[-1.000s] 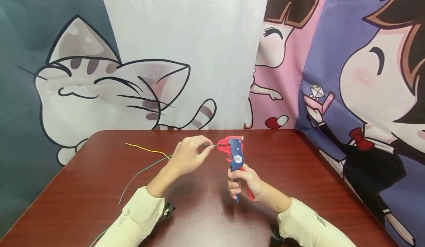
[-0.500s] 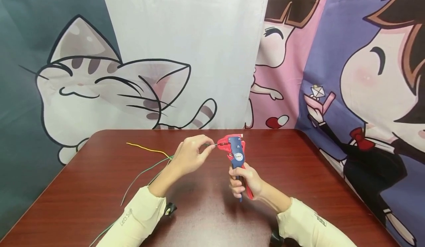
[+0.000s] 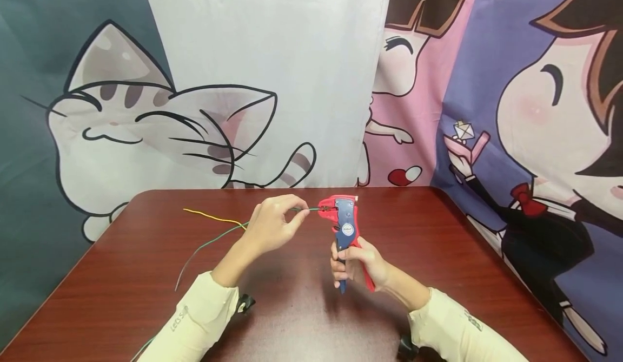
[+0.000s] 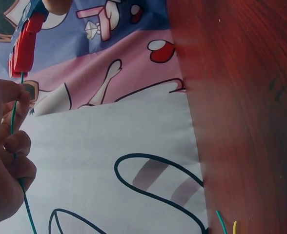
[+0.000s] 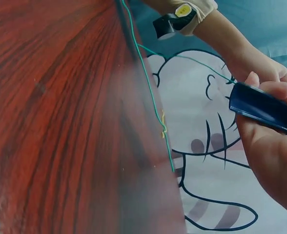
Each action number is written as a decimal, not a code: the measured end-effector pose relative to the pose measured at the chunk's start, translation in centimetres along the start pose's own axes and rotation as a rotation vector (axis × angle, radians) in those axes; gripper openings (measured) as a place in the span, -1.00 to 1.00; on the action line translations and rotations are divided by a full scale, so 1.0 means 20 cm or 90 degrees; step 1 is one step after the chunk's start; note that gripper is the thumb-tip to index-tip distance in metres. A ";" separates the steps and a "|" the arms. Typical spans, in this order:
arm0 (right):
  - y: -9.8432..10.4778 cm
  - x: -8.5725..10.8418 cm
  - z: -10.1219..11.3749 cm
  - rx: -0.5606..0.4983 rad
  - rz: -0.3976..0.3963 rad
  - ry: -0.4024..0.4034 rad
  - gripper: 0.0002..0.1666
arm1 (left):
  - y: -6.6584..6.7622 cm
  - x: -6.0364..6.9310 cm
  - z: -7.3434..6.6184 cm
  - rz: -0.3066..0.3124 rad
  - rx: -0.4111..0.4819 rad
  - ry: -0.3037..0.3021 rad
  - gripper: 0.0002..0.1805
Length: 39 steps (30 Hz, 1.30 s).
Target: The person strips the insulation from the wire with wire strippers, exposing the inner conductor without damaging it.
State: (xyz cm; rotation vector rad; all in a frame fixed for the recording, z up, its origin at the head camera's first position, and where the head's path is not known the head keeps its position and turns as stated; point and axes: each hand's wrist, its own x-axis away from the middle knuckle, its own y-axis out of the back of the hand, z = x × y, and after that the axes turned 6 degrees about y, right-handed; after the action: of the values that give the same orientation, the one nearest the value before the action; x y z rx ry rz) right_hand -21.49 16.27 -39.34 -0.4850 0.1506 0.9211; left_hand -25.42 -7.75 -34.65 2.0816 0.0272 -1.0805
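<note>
My right hand [image 3: 362, 264] grips a wire stripper [image 3: 346, 226] with a blue body and red jaws, held upright above the table. Its handles stand apart, the fingers round the blue one. To the left, my left hand [image 3: 274, 221] pinches a green wire [image 3: 313, 209] between thumb and fingertips. The wire's end reaches the mouth of the stripper; how deep it sits is hidden. In the left wrist view the green wire [image 4: 13, 117] runs along the fingers to the red jaws. The right wrist view shows the blue handle [image 5: 263, 108] in my right hand [image 5: 275, 161].
A yellow wire [image 3: 211, 218] lies on the brown table [image 3: 292, 308], left of my left hand. Near it curves a length of green wire [image 3: 201, 245]. More green wire [image 5: 146, 73] lies on the table. Behind hangs a cartoon-printed cloth [image 3: 292, 80].
The stripper's handles came closer together half a second ago and are wider apart now. My right hand has shifted slightly left; my left hand keeps pinching the green wire at the stripper.
</note>
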 end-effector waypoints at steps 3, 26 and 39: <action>0.01 0.01 0.01 -0.002 0.005 -0.007 -0.71 | 0.01 0.00 0.00 -0.001 -0.004 0.000 -0.96; 0.01 0.03 0.03 0.029 -0.020 -0.041 -0.77 | 0.03 0.00 0.01 0.022 0.006 -0.010 -0.94; -0.01 0.04 0.04 0.022 -0.032 -0.019 -0.75 | 0.01 -0.01 0.01 0.030 0.022 -0.031 -0.94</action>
State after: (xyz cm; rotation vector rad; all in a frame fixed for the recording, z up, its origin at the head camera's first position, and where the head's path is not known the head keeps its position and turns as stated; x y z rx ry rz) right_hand -20.97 17.15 -38.82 -0.4407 0.1265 0.8744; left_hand -25.62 -7.92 -34.39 2.0757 -0.0642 -1.1095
